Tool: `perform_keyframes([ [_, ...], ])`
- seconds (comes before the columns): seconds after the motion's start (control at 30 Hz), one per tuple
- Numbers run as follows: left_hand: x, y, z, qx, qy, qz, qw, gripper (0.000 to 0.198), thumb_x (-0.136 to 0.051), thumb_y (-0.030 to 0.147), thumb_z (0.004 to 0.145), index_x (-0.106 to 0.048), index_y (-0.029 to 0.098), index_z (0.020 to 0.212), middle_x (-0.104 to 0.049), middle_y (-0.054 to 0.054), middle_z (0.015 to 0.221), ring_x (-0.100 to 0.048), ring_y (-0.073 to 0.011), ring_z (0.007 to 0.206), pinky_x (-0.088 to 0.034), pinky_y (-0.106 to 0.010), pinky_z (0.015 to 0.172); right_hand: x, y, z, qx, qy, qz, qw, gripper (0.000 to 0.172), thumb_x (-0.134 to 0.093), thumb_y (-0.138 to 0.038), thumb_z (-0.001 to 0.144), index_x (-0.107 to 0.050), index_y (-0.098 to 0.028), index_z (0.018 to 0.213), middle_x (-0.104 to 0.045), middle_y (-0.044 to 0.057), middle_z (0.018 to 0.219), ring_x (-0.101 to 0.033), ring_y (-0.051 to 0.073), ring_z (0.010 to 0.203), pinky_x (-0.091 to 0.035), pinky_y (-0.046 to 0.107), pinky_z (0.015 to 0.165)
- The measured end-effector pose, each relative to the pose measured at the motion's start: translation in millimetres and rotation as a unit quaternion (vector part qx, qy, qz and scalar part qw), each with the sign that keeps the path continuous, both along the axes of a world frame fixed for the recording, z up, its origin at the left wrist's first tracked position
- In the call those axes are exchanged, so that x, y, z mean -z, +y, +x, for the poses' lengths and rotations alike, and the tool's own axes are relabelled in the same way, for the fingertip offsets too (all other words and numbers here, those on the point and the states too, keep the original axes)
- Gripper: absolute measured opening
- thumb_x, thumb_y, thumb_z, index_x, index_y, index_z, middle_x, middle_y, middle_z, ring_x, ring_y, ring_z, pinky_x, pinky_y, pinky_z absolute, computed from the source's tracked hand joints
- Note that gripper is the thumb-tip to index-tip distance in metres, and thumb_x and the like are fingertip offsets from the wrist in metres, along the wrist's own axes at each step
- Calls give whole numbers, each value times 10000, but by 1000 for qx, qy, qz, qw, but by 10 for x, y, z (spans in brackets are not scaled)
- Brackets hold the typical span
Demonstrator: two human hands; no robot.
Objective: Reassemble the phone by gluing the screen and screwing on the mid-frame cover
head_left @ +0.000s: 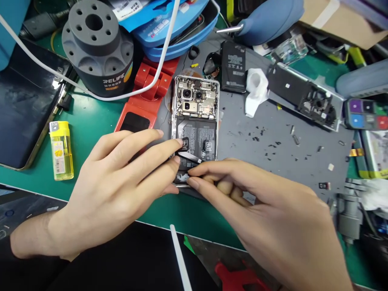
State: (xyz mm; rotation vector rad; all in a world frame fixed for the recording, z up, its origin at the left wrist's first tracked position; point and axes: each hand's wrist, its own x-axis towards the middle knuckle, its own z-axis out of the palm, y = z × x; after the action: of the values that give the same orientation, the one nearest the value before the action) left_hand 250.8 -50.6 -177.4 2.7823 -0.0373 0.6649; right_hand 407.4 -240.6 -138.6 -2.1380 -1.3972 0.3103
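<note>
"How did the hands sit?"

"Close, tips nearly touching. Left hand palm down, fingers stretched out straight. Right hand angled in from the right, thumb and forefinger pinched together, the other fingers curled under."

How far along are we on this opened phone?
Done: the phone has its back off, with camera modules and battery exposed. In hand: the left hand steadies the phone's left edge, while the right hand has its fingers pinching at the battery's lower end. Left: the battery sits in the frame, and black debris dots the grey mat.
</note>
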Motion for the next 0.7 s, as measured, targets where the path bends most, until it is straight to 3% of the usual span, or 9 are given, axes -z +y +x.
perform_keyframes([
  [0.27,-4,-12,10,-8,-10,5,1000,224,-691,367,1171,-749,180,1279,-826,-61,1446,-771,-281,1400,-614,-458,1107,-15,49,39,5,40,-24,999,74,-749,-197,1090,-753,-240,1030,-656,-78,695,-582,66,512,-481,182,482],
  [0.47,-12,-3,28,-13,-15,16,1000,187,-664,365,1187,-748,211,1249,-840,-32,1417,-795,-269,1364,-649,-450,1074,-100,85,25,57,118,-76,989,101,-736,-225,1075,-749,-252,979,-637,-82,659,-559,85,523,-479,188,511],
  [0.7,-8,3,15,-5,-15,11,1000,173,-695,340,1173,-740,208,1276,-834,-27,1441,-798,-279,1369,-662,-466,1079,-172,25,31,-2,83,-71,994,142,-716,-279,1108,-742,-271,969,-666,-80,698,-580,80,524,-460,186,483],
])
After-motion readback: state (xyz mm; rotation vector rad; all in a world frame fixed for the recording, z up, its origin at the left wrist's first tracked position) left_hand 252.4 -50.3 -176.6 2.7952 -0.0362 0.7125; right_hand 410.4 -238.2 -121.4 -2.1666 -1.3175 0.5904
